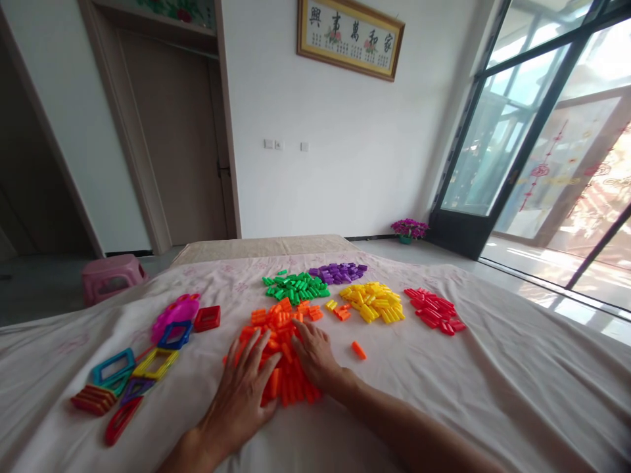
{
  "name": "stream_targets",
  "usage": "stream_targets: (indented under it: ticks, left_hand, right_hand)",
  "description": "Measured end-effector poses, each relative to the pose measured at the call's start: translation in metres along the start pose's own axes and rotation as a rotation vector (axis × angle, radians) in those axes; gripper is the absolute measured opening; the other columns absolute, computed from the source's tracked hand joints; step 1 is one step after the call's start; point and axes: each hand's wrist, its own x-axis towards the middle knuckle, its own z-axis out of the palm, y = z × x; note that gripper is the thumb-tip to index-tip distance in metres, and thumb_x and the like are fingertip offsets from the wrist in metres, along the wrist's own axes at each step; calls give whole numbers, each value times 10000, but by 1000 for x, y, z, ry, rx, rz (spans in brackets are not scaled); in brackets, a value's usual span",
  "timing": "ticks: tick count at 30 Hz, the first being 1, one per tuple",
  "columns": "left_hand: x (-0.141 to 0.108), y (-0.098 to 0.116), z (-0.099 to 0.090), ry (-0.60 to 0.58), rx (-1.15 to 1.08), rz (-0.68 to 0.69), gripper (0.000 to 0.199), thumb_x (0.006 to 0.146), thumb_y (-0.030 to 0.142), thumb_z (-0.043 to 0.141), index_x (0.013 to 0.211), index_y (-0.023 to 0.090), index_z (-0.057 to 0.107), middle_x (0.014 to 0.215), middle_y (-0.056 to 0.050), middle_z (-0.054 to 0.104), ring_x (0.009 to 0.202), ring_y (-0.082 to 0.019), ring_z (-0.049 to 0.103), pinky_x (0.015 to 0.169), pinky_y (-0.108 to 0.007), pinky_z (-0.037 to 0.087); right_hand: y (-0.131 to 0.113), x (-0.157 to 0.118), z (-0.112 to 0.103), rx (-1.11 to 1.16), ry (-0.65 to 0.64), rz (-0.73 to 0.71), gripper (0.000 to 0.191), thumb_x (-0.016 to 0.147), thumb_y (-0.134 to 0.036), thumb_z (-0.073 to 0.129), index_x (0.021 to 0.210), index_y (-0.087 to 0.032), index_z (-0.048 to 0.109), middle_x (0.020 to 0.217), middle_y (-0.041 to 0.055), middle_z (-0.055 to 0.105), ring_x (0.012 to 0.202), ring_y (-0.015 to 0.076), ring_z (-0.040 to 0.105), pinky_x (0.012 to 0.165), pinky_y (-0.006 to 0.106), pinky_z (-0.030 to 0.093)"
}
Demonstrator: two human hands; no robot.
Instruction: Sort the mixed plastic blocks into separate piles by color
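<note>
A heap of small orange plastic pieces (294, 386) lies on the cloth in front of me. My left hand (244, 389) rests on its left side, fingers spread, palm down. On the upper right of the heap lies my right hand (318, 355), its fingers stretched over the pieces. Neither hand visibly grips one. Parts of the heap are hidden under both hands. Several orange pieces (342, 313) lie by the yellow pile (375, 302), and a single orange piece (359, 350) sits apart to the right. Behind are a green pile (296, 287) and a purple pile (339, 272).
A red pile (434, 311) lies at the right. To the left are colored frame-shaped tiles (170, 361), a magenta toothed piece (185, 312) and a red tile (207, 318). The pale cloth (419, 407) is wrinkled. A pink stool (112, 276) stands beyond its left edge.
</note>
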Motion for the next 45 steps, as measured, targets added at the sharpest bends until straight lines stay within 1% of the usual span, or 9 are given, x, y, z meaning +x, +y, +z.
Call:
stream_targets:
  ticks: [8,14,17,22,27,34,37,41,45]
  left_hand:
    - [-29,-68,-5,20,176,-313,347,839,285,579,1153,197,696,1494,-186,528,1374,-357,488,1128,-576,360]
    - [-29,-94,-5,65,268,-395,369,880,184,501,1215,186,658,1455,-170,565,1256,-319,588,1038,-505,454]
    - [-29,-97,1,101,254,-378,398,877,124,476,1235,168,645,1437,-161,575,1276,-296,571,1055,-452,464]
    - [-26,-96,8,129,159,-356,440,878,61,429,1255,146,638,1356,-154,621,1321,-267,535,1115,-418,444]
    - [-21,-89,9,157,60,-346,438,917,82,401,1295,156,610,1348,-132,627,1344,-249,519,1139,-422,434]
    - [-20,-81,11,188,-37,-246,535,969,345,510,1476,199,424,1474,-152,526,1419,-286,439,1160,-499,398]
    - [-22,-82,15,134,-25,-198,700,935,431,564,1548,201,317,1568,-186,410,1476,-321,349,1164,-526,372]
    - [-24,-83,21,95,-17,-211,807,878,512,619,1563,211,316,1599,-205,354,1479,-362,333,1143,-555,375]
    - [-23,-81,24,104,-9,-255,813,843,553,644,1541,229,381,1590,-197,374,1470,-386,346,1133,-592,366]
  right_hand:
    - [-49,42,36,567,-181,-214,490,1019,-537,423,1330,-230,646,1425,96,572,1349,239,493,1151,397,374]
    - [-22,61,15,452,202,-147,394,1025,-409,408,1204,-226,708,1340,110,627,1260,238,554,1100,415,419]
    - [16,74,-12,75,314,76,382,971,-313,461,1281,-220,663,1405,128,574,1315,279,496,1130,475,361]
    - [59,79,-31,-283,224,414,493,944,-337,475,1423,-237,535,1482,155,500,1370,342,427,1110,569,307]
    - [38,68,-14,-302,44,273,372,954,-345,470,1277,-270,637,1368,117,604,1272,311,525,1087,520,319]
    - [-14,68,-1,-35,-62,-71,302,1000,-354,438,981,-259,724,1075,47,724,1006,207,649,815,294,440]
    - [-5,97,-10,-80,85,-42,396,1038,-350,355,975,-227,726,1041,69,719,1000,204,642,821,287,437]
    - [33,154,-30,-232,229,107,402,1033,-342,363,1277,-228,662,1326,114,627,1218,246,553,991,338,397]
    - [64,195,-39,-328,29,241,497,1031,-434,354,1481,-274,491,1491,111,506,1325,275,472,1055,397,362]
